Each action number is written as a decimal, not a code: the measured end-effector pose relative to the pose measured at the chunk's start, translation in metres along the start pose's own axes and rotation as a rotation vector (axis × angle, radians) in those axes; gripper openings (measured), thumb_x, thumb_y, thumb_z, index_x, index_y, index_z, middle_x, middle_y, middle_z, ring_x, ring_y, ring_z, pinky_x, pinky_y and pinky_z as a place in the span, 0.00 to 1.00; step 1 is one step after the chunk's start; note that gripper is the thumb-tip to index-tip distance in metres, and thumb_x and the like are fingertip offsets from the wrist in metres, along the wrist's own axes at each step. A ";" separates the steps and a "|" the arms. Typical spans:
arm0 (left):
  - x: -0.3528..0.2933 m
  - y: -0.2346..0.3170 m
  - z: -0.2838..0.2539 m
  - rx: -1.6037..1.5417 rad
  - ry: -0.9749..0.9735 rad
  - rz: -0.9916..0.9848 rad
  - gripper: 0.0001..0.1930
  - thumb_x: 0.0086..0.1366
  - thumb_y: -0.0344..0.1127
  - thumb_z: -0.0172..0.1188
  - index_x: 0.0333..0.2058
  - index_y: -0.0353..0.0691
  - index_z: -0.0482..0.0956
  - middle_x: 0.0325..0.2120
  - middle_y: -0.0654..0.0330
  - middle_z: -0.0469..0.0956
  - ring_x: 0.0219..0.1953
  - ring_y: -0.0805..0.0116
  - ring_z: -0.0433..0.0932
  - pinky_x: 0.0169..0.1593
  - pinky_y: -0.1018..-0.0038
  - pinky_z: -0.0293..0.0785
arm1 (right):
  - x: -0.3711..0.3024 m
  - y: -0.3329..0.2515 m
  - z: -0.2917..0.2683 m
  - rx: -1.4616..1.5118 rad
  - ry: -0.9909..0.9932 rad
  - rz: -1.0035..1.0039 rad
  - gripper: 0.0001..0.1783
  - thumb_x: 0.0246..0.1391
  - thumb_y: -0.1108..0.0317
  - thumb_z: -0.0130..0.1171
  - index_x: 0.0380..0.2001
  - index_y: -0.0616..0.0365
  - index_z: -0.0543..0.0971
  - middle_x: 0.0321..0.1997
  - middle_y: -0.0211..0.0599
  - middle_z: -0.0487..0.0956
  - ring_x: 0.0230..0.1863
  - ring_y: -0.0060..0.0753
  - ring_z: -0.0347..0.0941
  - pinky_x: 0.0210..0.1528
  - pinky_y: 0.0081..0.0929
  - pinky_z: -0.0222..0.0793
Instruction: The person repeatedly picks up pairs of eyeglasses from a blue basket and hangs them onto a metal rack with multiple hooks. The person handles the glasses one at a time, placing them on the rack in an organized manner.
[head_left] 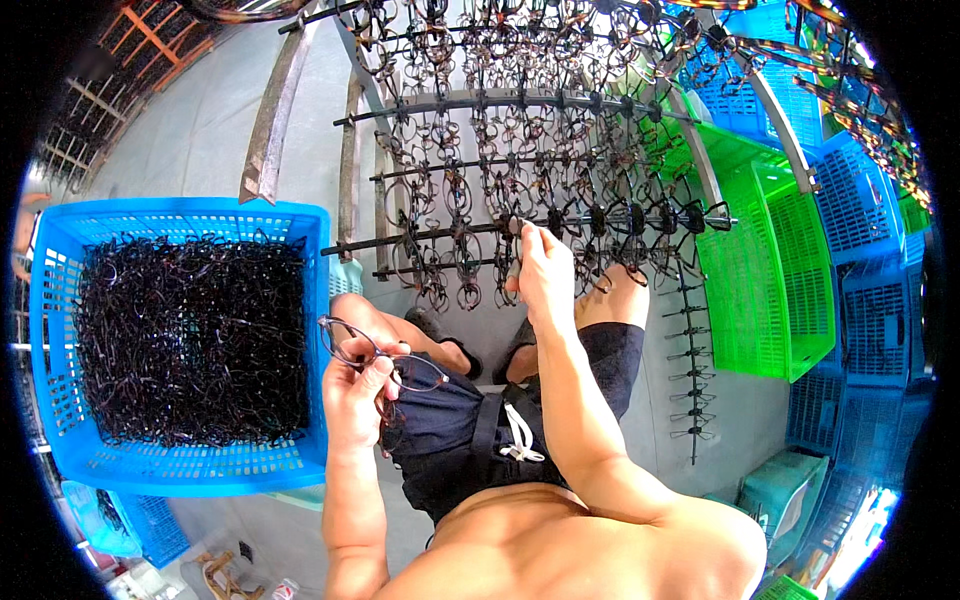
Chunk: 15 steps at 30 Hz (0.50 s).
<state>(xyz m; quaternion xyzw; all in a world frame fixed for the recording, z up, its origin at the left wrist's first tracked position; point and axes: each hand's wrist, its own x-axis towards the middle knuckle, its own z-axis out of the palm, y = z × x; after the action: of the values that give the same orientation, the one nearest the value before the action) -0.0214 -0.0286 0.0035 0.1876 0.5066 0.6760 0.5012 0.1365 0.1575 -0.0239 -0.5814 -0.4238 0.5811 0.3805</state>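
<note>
My left hand [357,393] is closed around eyeglass frames, held over my lap beside the basket. One frame [421,374] sticks out past the fingers with both rims showing; at least one more dark frame hangs below the palm. My right hand [546,268] reaches forward to a horizontal black rod [455,232] of the rack, fingers pinched together. A small greyish piece shows at its fingertips, but I cannot make out what it is. Along the rods hang many dark eyeglass frames [462,292] on black clips.
A large blue basket [190,478] heaped with dark eyeglass frames stands at my left. Metal posts [268,150] of the rack rise ahead. Green crates [785,270] and blue crates [868,205] are stacked at the right. A rod with clips [690,375] runs down near my right knee.
</note>
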 end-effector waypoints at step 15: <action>0.016 -0.015 0.036 0.104 -0.015 -0.086 0.12 0.51 0.34 0.69 0.27 0.41 0.71 0.20 0.67 0.72 0.20 0.81 0.68 0.23 0.85 0.64 | 0.016 0.011 0.012 0.006 0.135 -0.122 0.22 0.58 0.53 0.48 0.24 0.63 0.75 0.11 0.29 0.68 0.10 0.21 0.66 0.15 0.21 0.59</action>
<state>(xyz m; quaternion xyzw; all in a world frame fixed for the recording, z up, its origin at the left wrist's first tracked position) 0.0061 0.0030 0.0015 0.1962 0.5449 0.6252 0.5231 0.1245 0.1675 -0.0405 -0.5911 -0.4299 0.5177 0.4446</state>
